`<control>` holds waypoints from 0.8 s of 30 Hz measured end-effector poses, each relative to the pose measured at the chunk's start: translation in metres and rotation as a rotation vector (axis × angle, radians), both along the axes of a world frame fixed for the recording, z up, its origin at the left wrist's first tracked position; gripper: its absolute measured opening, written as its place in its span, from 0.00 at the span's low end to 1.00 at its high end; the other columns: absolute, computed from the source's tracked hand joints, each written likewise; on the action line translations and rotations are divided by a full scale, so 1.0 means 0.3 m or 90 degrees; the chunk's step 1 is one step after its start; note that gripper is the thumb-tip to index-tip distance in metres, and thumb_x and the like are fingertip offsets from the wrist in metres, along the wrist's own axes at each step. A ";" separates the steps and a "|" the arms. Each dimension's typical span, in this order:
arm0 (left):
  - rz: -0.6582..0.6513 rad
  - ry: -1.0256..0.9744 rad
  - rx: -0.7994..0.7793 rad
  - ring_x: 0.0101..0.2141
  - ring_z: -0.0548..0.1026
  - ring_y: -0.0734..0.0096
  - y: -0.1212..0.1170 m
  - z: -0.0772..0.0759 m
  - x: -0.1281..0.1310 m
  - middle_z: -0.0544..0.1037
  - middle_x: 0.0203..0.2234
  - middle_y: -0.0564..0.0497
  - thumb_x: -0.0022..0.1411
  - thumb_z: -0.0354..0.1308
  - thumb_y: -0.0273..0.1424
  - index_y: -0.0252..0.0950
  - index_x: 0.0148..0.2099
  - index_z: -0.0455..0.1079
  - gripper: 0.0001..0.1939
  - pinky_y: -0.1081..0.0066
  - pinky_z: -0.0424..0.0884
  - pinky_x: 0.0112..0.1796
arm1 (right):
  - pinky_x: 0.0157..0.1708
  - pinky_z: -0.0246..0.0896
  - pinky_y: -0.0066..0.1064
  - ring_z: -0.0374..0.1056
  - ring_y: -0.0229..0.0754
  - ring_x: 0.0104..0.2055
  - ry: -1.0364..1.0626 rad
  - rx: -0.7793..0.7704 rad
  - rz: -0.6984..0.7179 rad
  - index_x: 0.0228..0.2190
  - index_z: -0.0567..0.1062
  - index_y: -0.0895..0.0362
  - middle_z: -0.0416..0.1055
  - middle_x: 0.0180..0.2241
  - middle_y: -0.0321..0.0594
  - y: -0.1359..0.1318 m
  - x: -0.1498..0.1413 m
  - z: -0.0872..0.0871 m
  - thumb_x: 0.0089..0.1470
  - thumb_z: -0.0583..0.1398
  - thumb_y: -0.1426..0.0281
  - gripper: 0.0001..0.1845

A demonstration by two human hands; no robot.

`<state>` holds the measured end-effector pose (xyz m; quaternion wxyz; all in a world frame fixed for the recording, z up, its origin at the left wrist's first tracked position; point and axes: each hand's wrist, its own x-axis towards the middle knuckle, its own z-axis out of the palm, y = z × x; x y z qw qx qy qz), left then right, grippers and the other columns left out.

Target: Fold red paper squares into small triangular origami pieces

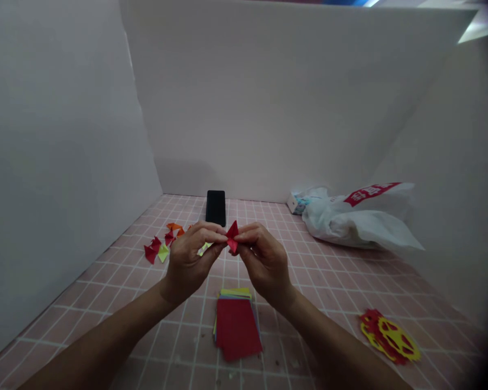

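A small folded red paper piece is held up between both hands, above the pink tiled surface. My left hand pinches its left side between thumb and fingers. From the other side, my right hand grips it the same way, its fingertips close to the left ones. Below the hands lies a stack of coloured paper sheets, a red one on top with yellow and blue edges showing. Several folded paper pieces in red, orange and pale yellow lie left of my left hand, some partly hidden behind it.
A black phone-like slab lies at the back, beyond the hands. At the back right, a white plastic bag rests beside a small box. Red and yellow cut-out shapes lie front right. Pale walls enclose the surface.
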<state>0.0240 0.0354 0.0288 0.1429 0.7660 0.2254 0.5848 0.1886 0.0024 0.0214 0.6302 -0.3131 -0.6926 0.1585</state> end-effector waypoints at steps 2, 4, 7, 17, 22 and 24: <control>0.002 0.008 0.011 0.38 0.80 0.67 0.002 0.005 -0.001 0.81 0.35 0.50 0.62 0.63 0.23 0.41 0.37 0.76 0.06 0.67 0.74 0.41 | 0.33 0.68 0.33 0.69 0.40 0.36 -0.004 0.008 -0.001 0.34 0.72 0.53 0.70 0.34 0.38 0.000 0.001 0.006 0.61 0.59 0.78 0.07; 0.008 0.021 0.028 0.37 0.80 0.68 0.005 0.008 -0.003 0.81 0.35 0.50 0.62 0.63 0.23 0.40 0.37 0.76 0.06 0.68 0.75 0.40 | 0.32 0.67 0.32 0.69 0.38 0.35 -0.009 0.019 -0.004 0.34 0.73 0.53 0.70 0.34 0.38 0.000 0.003 0.013 0.60 0.59 0.79 0.09; 0.011 0.029 0.071 0.37 0.80 0.68 0.011 0.010 -0.008 0.82 0.35 0.50 0.62 0.63 0.22 0.39 0.37 0.76 0.06 0.69 0.75 0.39 | 0.32 0.66 0.31 0.69 0.37 0.34 -0.021 0.044 -0.007 0.33 0.73 0.54 0.71 0.33 0.37 0.000 0.007 0.023 0.58 0.60 0.81 0.10; -0.068 -0.047 -0.198 0.33 0.77 0.72 -0.006 0.002 0.017 0.78 0.31 0.51 0.61 0.61 0.23 0.36 0.36 0.74 0.04 0.73 0.74 0.35 | 0.28 0.68 0.28 0.70 0.33 0.29 0.050 -0.058 0.057 0.33 0.74 0.55 0.69 0.33 0.35 0.005 -0.004 0.014 0.59 0.60 0.78 0.06; -0.116 -0.135 -0.420 0.30 0.76 0.73 -0.022 0.014 0.035 0.78 0.28 0.53 0.57 0.62 0.25 0.36 0.34 0.74 0.02 0.74 0.74 0.32 | 0.28 0.69 0.26 0.71 0.32 0.26 0.183 -0.214 0.164 0.33 0.73 0.55 0.69 0.28 0.31 0.014 -0.013 0.009 0.56 0.62 0.76 0.05; -0.117 -0.145 -0.432 0.30 0.75 0.74 -0.026 0.021 0.034 0.78 0.28 0.53 0.57 0.61 0.25 0.36 0.34 0.75 0.02 0.75 0.73 0.33 | 0.29 0.70 0.26 0.70 0.32 0.26 0.204 -0.231 0.190 0.32 0.74 0.55 0.70 0.28 0.31 0.018 -0.014 0.008 0.56 0.62 0.76 0.04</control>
